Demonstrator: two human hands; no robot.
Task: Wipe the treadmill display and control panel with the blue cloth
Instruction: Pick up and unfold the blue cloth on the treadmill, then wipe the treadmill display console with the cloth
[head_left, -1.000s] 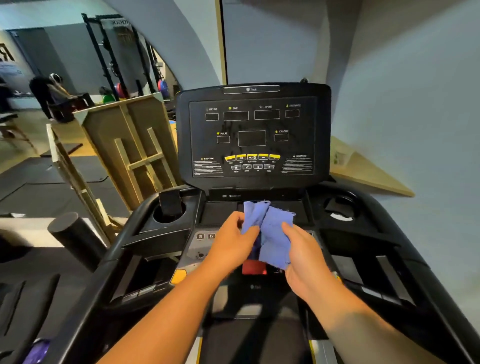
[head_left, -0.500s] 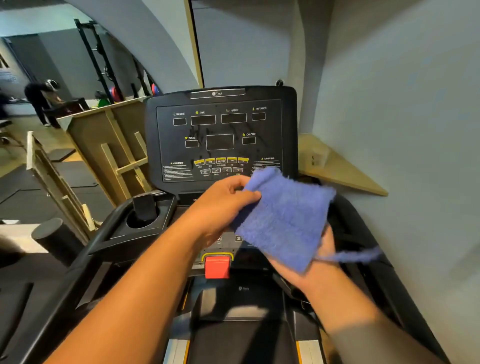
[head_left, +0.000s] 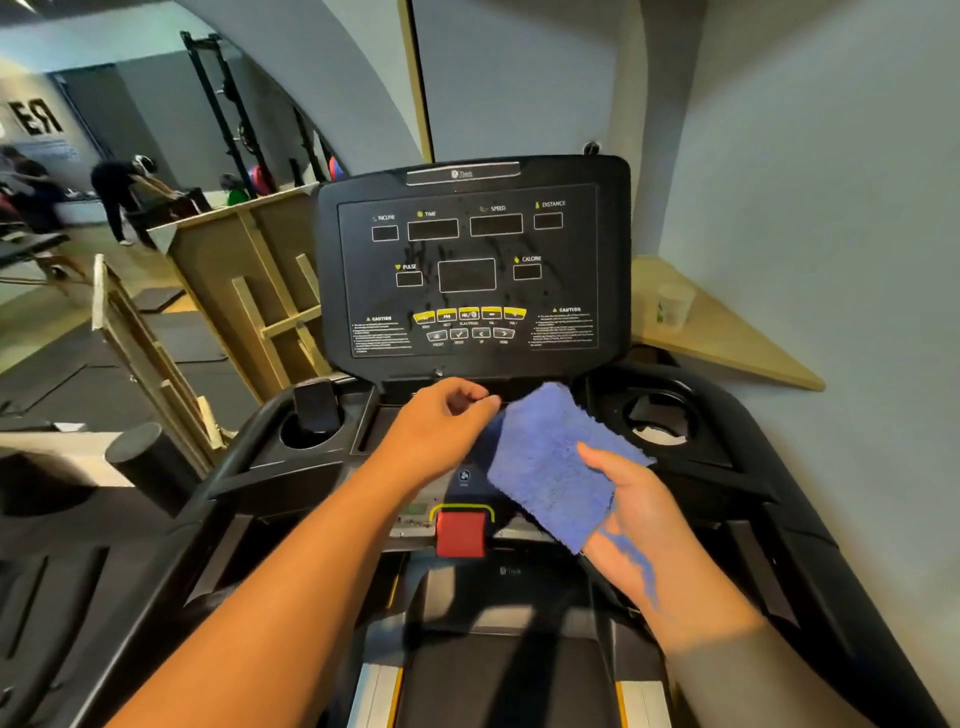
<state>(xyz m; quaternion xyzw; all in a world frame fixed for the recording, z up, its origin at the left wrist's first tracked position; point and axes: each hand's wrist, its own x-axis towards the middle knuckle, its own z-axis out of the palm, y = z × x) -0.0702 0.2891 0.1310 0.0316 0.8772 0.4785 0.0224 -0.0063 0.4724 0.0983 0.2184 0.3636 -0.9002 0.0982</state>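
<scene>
A black treadmill (head_left: 727, 519) fills the head view, its upright display (head_left: 467, 260) dark, with small windows labelled incline, time, speed, distance, pulse and calorie above a row of yellow buttons. Below it lies the control panel (head_left: 415, 512), carrying a red stop key (head_left: 460, 532) under a yellow arch. The blue cloth (head_left: 550, 467) is held flat in front of the console, over the panel and apart from the display. The right hand (head_left: 634, 525) supports it from beneath, thumb pressed on top, a grip closed on the cloth; a loose thread trails over the wrist. The left hand (head_left: 441, 431) has its fingers curled at the cloth's upper left corner; whether that grip pinches the cloth cannot be told. A cup holder (head_left: 657, 421) sits at right.
</scene>
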